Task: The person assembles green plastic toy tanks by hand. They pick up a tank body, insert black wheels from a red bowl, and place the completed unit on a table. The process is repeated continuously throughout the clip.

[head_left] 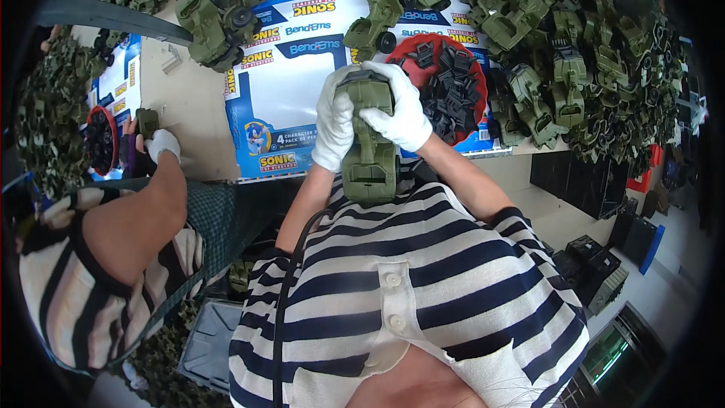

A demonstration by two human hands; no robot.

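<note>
Your left hand (332,127) and right hand (405,112) clasp the green toy vehicle (369,153) over the near edge of the tabletop (195,102) — probably light, stiff plastic, so hold its broad sides.

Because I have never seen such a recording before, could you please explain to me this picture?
There is no machine, only human work: the left hand and the right hand, both white-gloved. A wide fisheye camera, worn on the head, looks down at them, so straight edges appear bent. Both hold one olive-green toy vehicle. On the table lie printed sheets, a red bowl of small black parts, and many olive-green toy vehicles. At the picture's left, a co-worker's gloved hand is at another olive-green piece.
</note>
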